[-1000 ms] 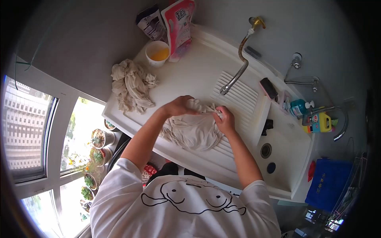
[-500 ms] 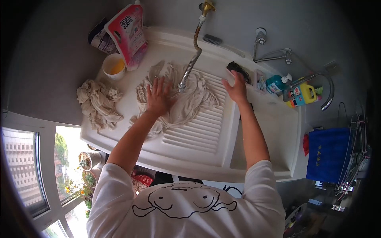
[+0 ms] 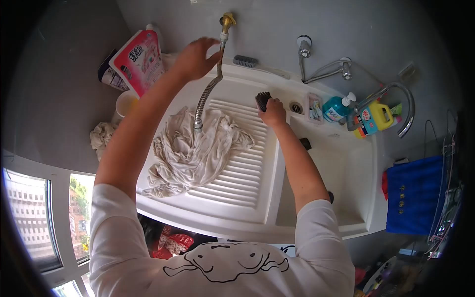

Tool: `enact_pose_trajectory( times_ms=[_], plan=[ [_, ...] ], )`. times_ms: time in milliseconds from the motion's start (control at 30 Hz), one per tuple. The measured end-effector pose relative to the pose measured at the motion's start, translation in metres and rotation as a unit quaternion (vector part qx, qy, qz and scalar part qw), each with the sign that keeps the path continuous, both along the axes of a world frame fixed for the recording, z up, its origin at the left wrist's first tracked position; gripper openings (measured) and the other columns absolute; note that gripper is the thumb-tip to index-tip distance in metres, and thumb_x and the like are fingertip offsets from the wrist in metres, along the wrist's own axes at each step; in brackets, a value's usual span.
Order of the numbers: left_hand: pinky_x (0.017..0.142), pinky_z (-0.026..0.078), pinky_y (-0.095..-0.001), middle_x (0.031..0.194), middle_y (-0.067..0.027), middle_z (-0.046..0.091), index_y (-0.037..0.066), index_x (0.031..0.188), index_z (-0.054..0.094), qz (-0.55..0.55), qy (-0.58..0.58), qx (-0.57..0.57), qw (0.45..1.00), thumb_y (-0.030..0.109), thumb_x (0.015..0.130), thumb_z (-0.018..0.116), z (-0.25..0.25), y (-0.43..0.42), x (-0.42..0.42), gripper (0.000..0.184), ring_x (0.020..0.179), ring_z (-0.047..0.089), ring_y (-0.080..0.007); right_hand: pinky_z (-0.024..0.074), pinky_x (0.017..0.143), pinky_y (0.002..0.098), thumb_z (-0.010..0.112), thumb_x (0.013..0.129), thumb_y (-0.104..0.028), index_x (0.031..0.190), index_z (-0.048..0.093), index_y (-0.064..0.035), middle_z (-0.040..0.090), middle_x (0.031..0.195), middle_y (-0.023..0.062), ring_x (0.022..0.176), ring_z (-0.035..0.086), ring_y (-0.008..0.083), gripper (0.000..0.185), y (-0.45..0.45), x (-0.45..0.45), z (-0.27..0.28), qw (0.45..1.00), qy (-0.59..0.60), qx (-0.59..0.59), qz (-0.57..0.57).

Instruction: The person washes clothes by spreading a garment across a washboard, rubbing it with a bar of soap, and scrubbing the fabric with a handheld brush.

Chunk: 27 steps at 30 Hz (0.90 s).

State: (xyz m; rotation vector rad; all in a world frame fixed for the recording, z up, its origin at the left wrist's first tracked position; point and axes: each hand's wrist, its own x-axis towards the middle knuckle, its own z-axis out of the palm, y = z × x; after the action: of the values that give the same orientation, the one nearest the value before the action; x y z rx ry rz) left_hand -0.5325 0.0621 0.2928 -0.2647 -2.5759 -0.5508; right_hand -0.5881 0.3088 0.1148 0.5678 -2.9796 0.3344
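My left hand (image 3: 197,60) is raised at the wall side of the sink, fingers stretched out toward the metal hose (image 3: 202,101) just below the brass tap (image 3: 228,21). It looks open; whether the fingertips touch the hose is unclear. In my right hand (image 3: 273,114) is a dark scrub brush (image 3: 263,100), bristles facing up, at the far right corner of the ribbed washboard (image 3: 237,171). A wet, crumpled pale cloth (image 3: 198,153) lies across the washboard, with the hose's end hanging over it.
Behind my left arm are a pink detergent pouch (image 3: 138,62), a white cup (image 3: 123,105) and another bunched cloth (image 3: 101,136). A grey brush (image 3: 245,61) lies on the back ledge. Beside the basin (image 3: 321,183) stand a teal pump bottle (image 3: 336,109), a yellow bottle (image 3: 380,116) and a curved faucet (image 3: 409,111).
My left hand has left the cloth and moved up beside the hose near the tap. My right hand has closed on the scrub brush and lifted it. The view has shifted.
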Motion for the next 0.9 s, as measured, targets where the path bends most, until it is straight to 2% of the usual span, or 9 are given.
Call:
enact_pose_trajectory(
  times_ms=[67,167,300,367,500,567,633,767,900],
  plan=[
    [0.086,0.040,-0.0339,0.114,-0.0104,0.049,0.006,0.110,0.049,-0.006,0.198,-0.167,0.966,0.025,0.076,0.055,0.002,0.018,-0.067,0.039,0.107,0.045,-0.0285,0.0441,0.078,0.0404,0.067,0.062,-0.029,0.102,0.045,0.0008,0.049,0.101,0.0171,0.094,0.050,0.0317,0.055,-0.005,0.007,0.005,0.992,-0.088,-0.066,-0.058],
    [0.091,0.036,-0.0337,0.121,-0.0091,0.043,0.006,0.116,0.043,0.027,0.189,-0.307,0.932,0.026,0.078,0.054,0.003,0.031,-0.109,0.045,0.113,0.039,-0.0248,0.0435,0.082,0.0402,0.068,0.059,-0.032,0.106,0.045,0.0018,0.048,0.106,0.0190,0.098,0.049,0.0327,0.063,0.002,0.007,0.010,0.989,-0.103,-0.081,-0.069],
    [0.086,0.039,-0.0341,0.113,-0.0091,0.051,0.006,0.118,0.044,0.117,-0.107,-0.385,0.909,0.024,0.077,0.053,0.022,0.031,-0.115,0.046,0.104,0.048,-0.0238,0.0426,0.084,0.0392,0.070,0.055,-0.036,0.108,0.044,0.0015,0.047,0.109,0.0189,0.101,0.048,0.0319,0.069,0.018,-0.002,0.009,0.980,-0.199,0.006,-0.030],
    [0.097,0.027,-0.0329,0.108,-0.0155,0.052,0.003,0.117,0.042,0.125,-0.215,-0.345,0.905,0.025,0.069,0.057,0.025,0.010,-0.135,0.055,0.109,0.044,-0.0204,0.0409,0.085,0.0356,0.068,0.052,-0.040,0.105,0.046,0.0048,0.050,0.104,0.0227,0.101,0.048,0.0328,0.073,0.020,0.005,0.015,0.977,-0.212,0.013,-0.016],
    [0.091,0.034,-0.0392,0.102,-0.0171,0.054,0.004,0.117,0.042,0.057,-0.059,-0.319,0.944,0.026,0.070,0.057,-0.002,0.002,-0.090,0.055,0.100,0.050,-0.0287,0.0429,0.081,0.0363,0.068,0.052,-0.037,0.109,0.038,0.0019,0.049,0.105,0.0230,0.097,0.051,0.0306,0.075,0.011,0.027,0.019,0.967,-0.252,-0.004,-0.033],
    [0.100,0.022,-0.0418,0.119,-0.0171,0.045,0.012,0.129,0.027,0.115,-0.125,-0.073,0.983,0.030,0.073,0.056,-0.009,-0.004,-0.040,0.066,0.112,0.039,-0.0291,0.0449,0.077,0.0383,0.070,0.055,-0.032,0.113,0.032,-0.0028,0.053,0.098,0.0149,0.092,0.055,0.0286,0.075,0.009,0.040,0.023,0.962,-0.268,-0.010,-0.047],
    [0.081,0.042,-0.0383,0.101,-0.0170,0.056,0.004,0.118,0.042,0.079,0.064,-0.054,0.993,0.024,0.075,0.055,-0.036,-0.021,-0.007,0.049,0.093,0.053,-0.0327,0.0449,0.071,0.0393,0.070,0.059,-0.024,0.113,0.032,-0.0017,0.052,0.095,0.0132,0.091,0.054,0.0279,0.070,0.011,0.056,0.023,0.993,-0.098,-0.070,0.013],
    [0.083,0.039,-0.0409,0.106,-0.0146,0.049,0.005,0.109,0.046,0.090,-0.082,0.020,0.992,0.017,0.070,0.060,-0.101,0.020,0.165,0.043,0.101,0.046,-0.0318,0.0436,0.067,0.0395,0.069,0.063,-0.022,0.106,0.034,-0.0024,0.049,0.097,0.0128,0.090,0.050,0.0271,0.059,0.002,0.101,0.016,0.992,0.091,0.035,0.078],
    [0.088,0.036,-0.0390,0.109,-0.0121,0.045,0.009,0.105,0.050,0.041,-0.211,0.031,0.976,0.007,0.060,0.064,-0.158,0.060,0.250,0.048,0.105,0.041,-0.0309,0.0438,0.068,0.0407,0.068,0.061,-0.019,0.103,0.036,-0.0020,0.048,0.099,0.0134,0.092,0.050,0.0282,0.055,0.000,0.102,0.019,0.990,-0.015,0.057,0.127]
  ],
)
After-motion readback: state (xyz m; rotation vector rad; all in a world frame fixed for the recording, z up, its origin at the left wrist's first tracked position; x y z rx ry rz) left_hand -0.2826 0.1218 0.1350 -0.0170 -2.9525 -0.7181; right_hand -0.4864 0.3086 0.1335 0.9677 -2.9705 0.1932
